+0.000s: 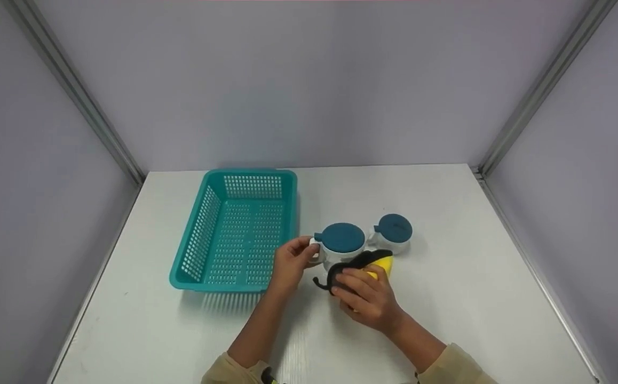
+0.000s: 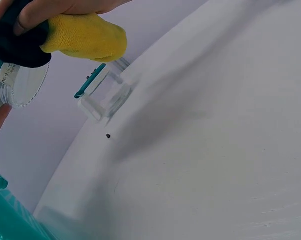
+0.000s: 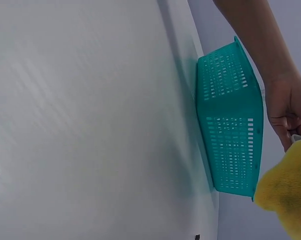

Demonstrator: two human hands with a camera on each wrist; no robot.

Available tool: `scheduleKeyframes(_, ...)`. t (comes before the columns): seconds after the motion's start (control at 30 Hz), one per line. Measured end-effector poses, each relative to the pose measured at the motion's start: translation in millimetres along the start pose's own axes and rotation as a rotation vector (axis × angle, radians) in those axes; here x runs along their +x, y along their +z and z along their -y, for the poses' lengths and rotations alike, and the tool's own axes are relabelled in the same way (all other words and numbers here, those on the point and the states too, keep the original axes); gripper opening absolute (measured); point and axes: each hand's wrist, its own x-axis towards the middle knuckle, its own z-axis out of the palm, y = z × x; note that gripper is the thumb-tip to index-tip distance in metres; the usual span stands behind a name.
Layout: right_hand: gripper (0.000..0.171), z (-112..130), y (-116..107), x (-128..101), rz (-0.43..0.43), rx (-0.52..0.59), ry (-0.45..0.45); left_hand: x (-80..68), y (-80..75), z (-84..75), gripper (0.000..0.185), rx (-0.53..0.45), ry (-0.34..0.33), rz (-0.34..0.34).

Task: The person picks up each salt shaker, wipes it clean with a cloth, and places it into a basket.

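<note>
Two clear jars with teal lids stand mid-table: the near jar [image 1: 342, 242] and a second jar [image 1: 393, 232] to its right. My left hand [image 1: 292, 261] pinches the near jar's white handle; this jar [image 2: 18, 82] shows at the left of the left wrist view, the second jar [image 2: 104, 95] lower and further right. My right hand [image 1: 369, 296] grips a yellow and black cloth [image 1: 365, 262] and presses it against the near jar's front. The yellow cloth [image 2: 85, 41] shows from below, and the cloth's corner [image 3: 286, 192] fills the right wrist view's lower right.
A teal slotted basket [image 1: 234, 229] sits left of the jars, close to my left hand; its side [image 3: 230, 125] shows in the right wrist view. The white table [image 1: 474, 298] is enclosed by grey walls on three sides. A small dark speck [image 2: 108, 136] lies on the tabletop.
</note>
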Motion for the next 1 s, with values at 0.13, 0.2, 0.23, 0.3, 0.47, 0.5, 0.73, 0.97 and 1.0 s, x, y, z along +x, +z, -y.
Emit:
scheduleKeyframes(0.13, 0.012, -0.3, -1.4, 4.8, -0.006, 0.0, 0.008, 10.0, -3.2, 11.8, 0.021, -0.011, -0.02, 0.021)
scheduleKeyframes(0.2, 0.012, -0.4, -2.2, 6.5, -0.002, 0.0, 0.009, 12.5, -3.8, 14.0, 0.022, -0.014, -0.026, 0.026)
scheduleKeyframes(0.23, 0.013, -0.6, -2.6, 7.1, 0.0, 0.002, 0.01, 13.5, -4.1, 14.8, 0.022, -0.019, -0.027, 0.028)
scheduleKeyframes(0.3, 0.012, -1.0, -3.4, 8.1, 0.006, 0.007, 0.011, 14.9, -4.6, 16.2, 0.022, -0.024, -0.024, 0.031)
scheduleKeyframes(0.47, 0.011, -3.1, -5.1, 11.9, 0.006, 0.009, 0.008, 16.4, -5.0, 16.3, 0.023, -0.028, -0.004, 0.045)
scheduleKeyframes(0.5, 0.011, -3.5, -5.2, 12.8, 0.004, 0.007, 0.008, 16.7, -5.0, 15.7, 0.024, -0.029, -0.002, 0.048)
scheduleKeyframes(0.73, 0.012, 0.7, -2.0, 14.7, -0.007, 0.012, 0.016, 18.4, -6.6, 15.2, 0.026, -0.051, -0.019, 0.061)
scheduleKeyframes(0.97, 0.013, 8.5, 1.7, 10.4, 0.019, 0.048, 0.009, 19.5, -6.6, 14.2, 0.029, -0.103, -0.056, 0.034)
scheduleKeyframes(1.0, 0.013, 8.6, 2.0, 9.8, 0.018, 0.049, 0.007, 20.1, -6.6, 14.0, 0.03, -0.104, -0.056, 0.029)
